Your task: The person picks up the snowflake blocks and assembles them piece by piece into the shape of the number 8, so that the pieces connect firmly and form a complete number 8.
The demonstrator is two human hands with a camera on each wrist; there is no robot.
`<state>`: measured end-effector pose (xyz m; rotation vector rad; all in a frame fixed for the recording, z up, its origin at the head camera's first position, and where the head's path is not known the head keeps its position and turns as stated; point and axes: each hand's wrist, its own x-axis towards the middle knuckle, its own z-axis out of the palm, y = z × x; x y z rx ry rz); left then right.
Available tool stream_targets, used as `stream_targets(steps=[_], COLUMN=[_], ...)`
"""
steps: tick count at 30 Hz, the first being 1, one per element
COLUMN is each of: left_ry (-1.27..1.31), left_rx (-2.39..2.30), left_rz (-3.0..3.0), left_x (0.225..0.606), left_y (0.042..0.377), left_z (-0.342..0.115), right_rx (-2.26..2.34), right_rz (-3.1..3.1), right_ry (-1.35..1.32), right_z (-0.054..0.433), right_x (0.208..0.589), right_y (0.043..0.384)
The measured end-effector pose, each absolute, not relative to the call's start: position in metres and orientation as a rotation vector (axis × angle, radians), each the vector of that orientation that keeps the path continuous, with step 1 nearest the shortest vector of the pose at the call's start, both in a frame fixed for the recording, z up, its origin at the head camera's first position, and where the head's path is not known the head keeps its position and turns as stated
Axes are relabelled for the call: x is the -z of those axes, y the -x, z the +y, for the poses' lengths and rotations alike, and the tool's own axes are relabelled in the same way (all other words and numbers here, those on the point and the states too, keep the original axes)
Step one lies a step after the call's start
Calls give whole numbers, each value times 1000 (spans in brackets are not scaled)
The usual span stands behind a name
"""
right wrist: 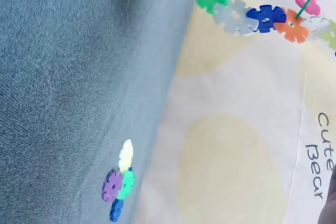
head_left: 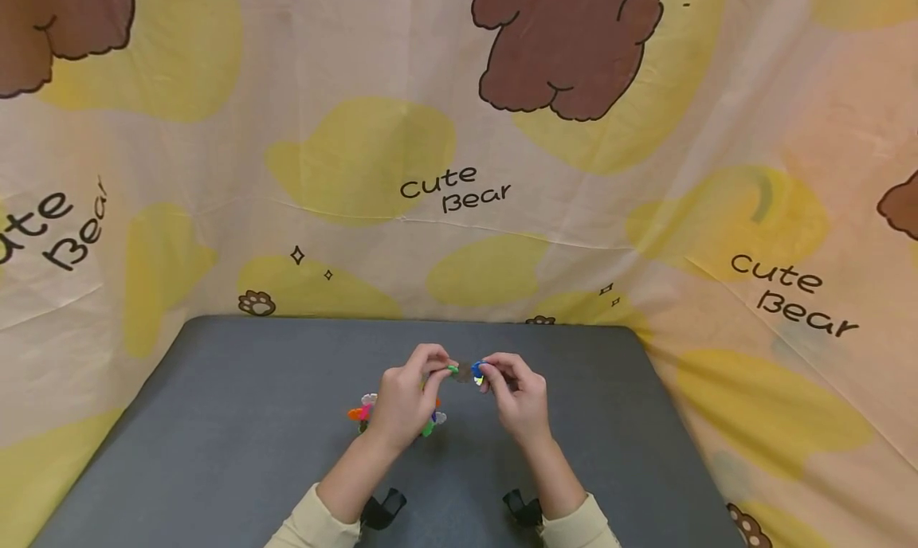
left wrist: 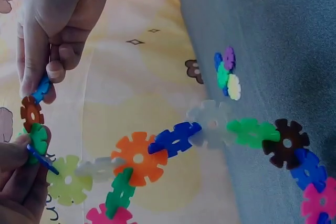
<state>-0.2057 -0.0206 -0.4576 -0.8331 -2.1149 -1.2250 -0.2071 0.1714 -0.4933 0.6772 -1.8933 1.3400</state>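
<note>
The left hand (head_left: pixel 405 405) pinches a green disc (left wrist: pixel 37 134) and the right hand (head_left: pixel 522 397) pinches a blue disc (left wrist: pixel 42 88) — both above the grey table (head_left: pixel 237 420), near to each other. A brown disc (left wrist: pixel 31 107) is between them. A chain of coloured discs (left wrist: pixel 181 134) extends at the left hand's side — if it hangs or lies, I cannot tell well. A small cluster (right wrist: pixel 126 181) shows against the table; printed cloth (head_left: pixel 358 158) stands on the far side.
</note>
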Motion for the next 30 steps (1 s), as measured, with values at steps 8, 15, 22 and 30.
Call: stream_targets(steps=[8, 15, 22, 30], left_ry=[690, 486, 395, 313], left_rx=[1448, 1635, 1671, 1668], left_rz=[-2173, -2293, -2428, -2507], left_x=[455, 450, 441, 435], left_y=[201, 201, 206, 206], left_z=[-16, -13, -14, -19], right_rx=[-1355, -1546, -1713, -1673], right_rz=[-1873, -1906, -1919, -1848], right_ry=[-669, -477, -206, -85], right_z=[169, 159, 152, 160], right_x=[496, 488, 487, 491], right_y=[206, 199, 196, 198])
